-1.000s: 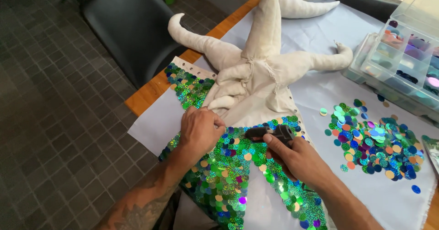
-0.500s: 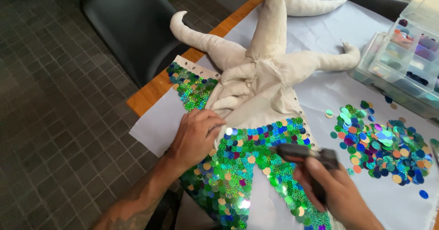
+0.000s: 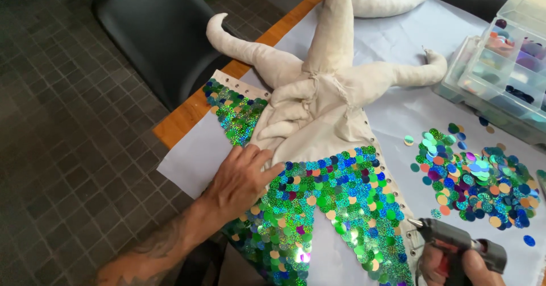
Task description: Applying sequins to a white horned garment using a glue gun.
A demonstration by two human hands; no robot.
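Head view looks down on a table (image 3: 187, 115) covered with white paper (image 3: 187, 161). Near the middle of the frame, the left hand (image 3: 242, 178) lies flat with its fingers spread out. It presses on the edge of a cloth shape (image 3: 318, 92), right where the plain cream cloth meets the shiny part. It grips nothing. The cloth shape is soft and stuffed, with long arms that reach to the top of the frame and out to the right. Its lower part is covered in round shiny sequins (image 3: 335, 200) in green, blue and gold, and it runs down to the bottom middle of the frame. A smaller patch of green sequins sits just left of the cream cloth. In the lower right corner, the right hand (image 3: 455, 266) is wrapped around a dark glue gun (image 3: 455, 240). The tip of the glue gun points left, close to the edge of the sequin part. On the right side lies a loose pile of sequins (image 3: 478, 172) on the paper. Above it, in the upper right, sits a clear plastic box (image 3: 500, 64) with small compartments. A black chair (image 3: 165, 36) stands in the upper left.
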